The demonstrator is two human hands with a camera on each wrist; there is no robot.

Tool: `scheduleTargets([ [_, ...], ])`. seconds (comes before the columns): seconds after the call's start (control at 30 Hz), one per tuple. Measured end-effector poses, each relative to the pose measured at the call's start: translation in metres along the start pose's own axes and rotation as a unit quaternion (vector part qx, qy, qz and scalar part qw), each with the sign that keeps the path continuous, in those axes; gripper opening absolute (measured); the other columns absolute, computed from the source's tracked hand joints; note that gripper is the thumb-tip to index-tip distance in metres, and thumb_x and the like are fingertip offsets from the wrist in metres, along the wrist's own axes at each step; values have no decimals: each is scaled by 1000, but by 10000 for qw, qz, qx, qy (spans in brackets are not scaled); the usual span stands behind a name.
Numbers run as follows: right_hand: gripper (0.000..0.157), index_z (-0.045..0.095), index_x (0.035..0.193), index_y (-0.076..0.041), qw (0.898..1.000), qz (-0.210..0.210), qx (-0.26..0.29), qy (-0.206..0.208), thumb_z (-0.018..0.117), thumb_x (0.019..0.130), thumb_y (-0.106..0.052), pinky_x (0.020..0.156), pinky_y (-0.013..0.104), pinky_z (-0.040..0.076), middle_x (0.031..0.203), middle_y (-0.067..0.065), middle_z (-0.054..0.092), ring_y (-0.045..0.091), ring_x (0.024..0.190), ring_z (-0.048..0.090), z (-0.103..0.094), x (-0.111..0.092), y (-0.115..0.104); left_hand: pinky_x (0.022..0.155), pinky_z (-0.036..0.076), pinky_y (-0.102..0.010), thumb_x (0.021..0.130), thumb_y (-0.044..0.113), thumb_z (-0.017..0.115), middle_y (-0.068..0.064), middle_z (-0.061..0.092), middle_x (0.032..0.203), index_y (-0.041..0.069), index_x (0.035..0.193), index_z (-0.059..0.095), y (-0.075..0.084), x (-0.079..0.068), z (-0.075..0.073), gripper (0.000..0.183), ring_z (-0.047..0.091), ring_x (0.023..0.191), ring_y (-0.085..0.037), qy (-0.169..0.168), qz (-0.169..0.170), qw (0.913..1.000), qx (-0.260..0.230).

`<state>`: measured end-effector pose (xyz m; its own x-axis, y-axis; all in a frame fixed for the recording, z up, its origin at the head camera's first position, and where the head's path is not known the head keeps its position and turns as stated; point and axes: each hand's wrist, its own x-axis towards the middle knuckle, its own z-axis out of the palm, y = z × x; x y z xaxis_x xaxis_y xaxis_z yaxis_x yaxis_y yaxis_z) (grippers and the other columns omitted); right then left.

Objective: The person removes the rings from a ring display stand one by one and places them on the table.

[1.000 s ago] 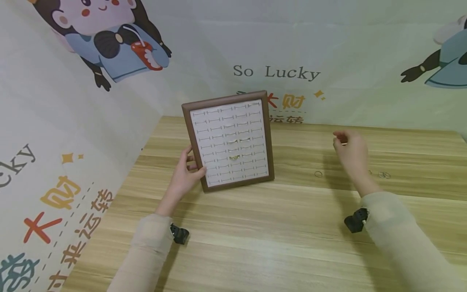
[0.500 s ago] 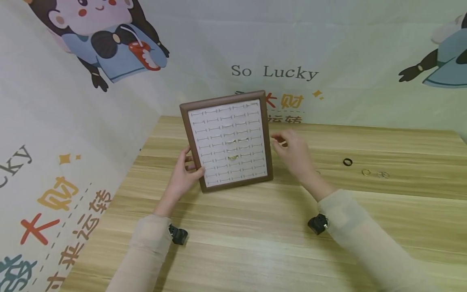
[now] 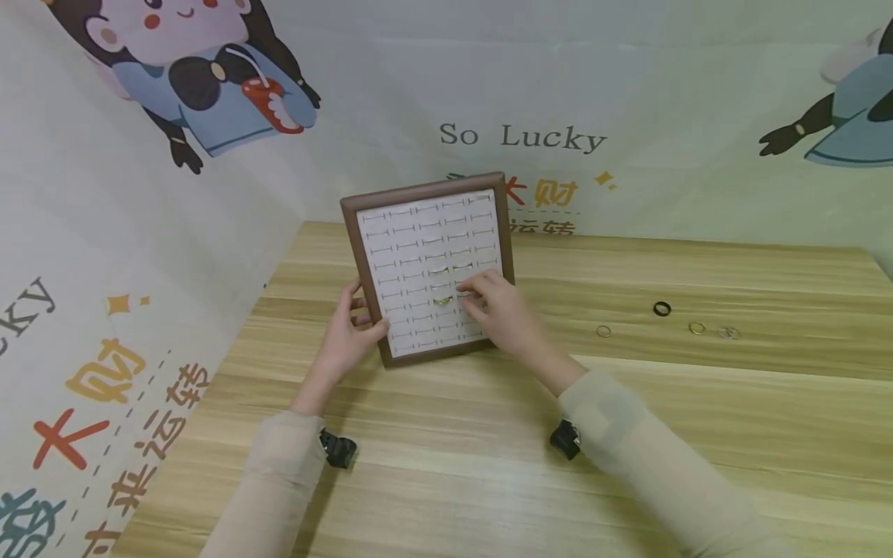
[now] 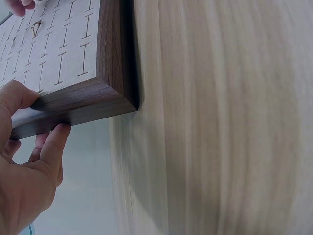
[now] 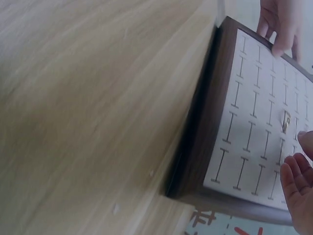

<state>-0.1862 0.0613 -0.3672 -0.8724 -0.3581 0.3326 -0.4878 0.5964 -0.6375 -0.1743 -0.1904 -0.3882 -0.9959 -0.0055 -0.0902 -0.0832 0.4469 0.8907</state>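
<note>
A ring display board with a brown frame and rows of slits in its white face stands tilted back on the table. My left hand grips its left edge, thumb on the front and fingers behind. A gold ring sits in a slit near the middle, with thinner rings just above. My right hand is at the board's face, right of the gold ring. Its thumb and index finger pinch something tiny that looks like a ring, mostly hidden by the fingertips.
On the wooden table to the right lie a black ring, a gold-coloured ring, a thin ring and silver rings close together. A printed cloth hangs behind and at the left.
My right hand has moved left from above the loose rings to the face of the board, uncovering the black and gold-coloured rings. My left hand keeps its grip on the board.
</note>
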Motion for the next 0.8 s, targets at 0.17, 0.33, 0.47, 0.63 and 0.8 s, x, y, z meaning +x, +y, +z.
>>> scheduleTargets([
  [0.17, 25, 70, 122, 4, 9992, 248, -26, -327, 68, 100, -7, 97, 43, 59, 119, 19, 66, 31, 109, 66, 9, 3, -3, 111, 53, -52, 98, 2, 62, -31, 41, 150, 6, 167, 13, 0, 0, 0, 85, 52, 135, -48, -1, -30, 10000, -16],
  [0.33, 26, 70, 123, 3, 9986, 323, -46, -405, 69, 99, -6, 96, 43, 58, 118, 17, 65, 30, 106, 65, 14, 4, -5, 110, 54, -51, 98, 2, 62, -31, 41, 150, 6, 167, 14, 1, -1, 0, 85, 52, 134, -48, 10, -25, 10000, 7],
  [0.47, 23, 71, 120, 2, 9989, 251, -92, -385, 70, 98, -4, 94, 42, 59, 117, 16, 66, 29, 105, 66, 16, 4, -5, 110, 54, -50, 98, 2, 61, -31, 40, 150, 6, 167, 13, 1, -1, 0, 85, 51, 135, -48, 7, -28, 10000, 9],
  [0.63, 21, 72, 118, 1, 9989, 282, -199, -323, 69, 98, -4, 93, 41, 59, 116, 15, 67, 28, 103, 66, 17, 4, -7, 110, 53, -50, 98, 2, 61, -31, 40, 150, 6, 167, 13, 2, -1, 0, 84, 51, 135, -48, 9, -48, 10000, 26],
  [0.8, 18, 73, 115, -1, 9989, 330, -327, -91, 69, 99, -7, 85, 42, 60, 109, 14, 66, 27, 94, 65, 21, 4, -9, 109, 54, -48, 98, 3, 61, -31, 40, 150, 6, 167, 13, 3, -1, 1, 84, 51, 134, -47, 15, -72, 10000, 47],
])
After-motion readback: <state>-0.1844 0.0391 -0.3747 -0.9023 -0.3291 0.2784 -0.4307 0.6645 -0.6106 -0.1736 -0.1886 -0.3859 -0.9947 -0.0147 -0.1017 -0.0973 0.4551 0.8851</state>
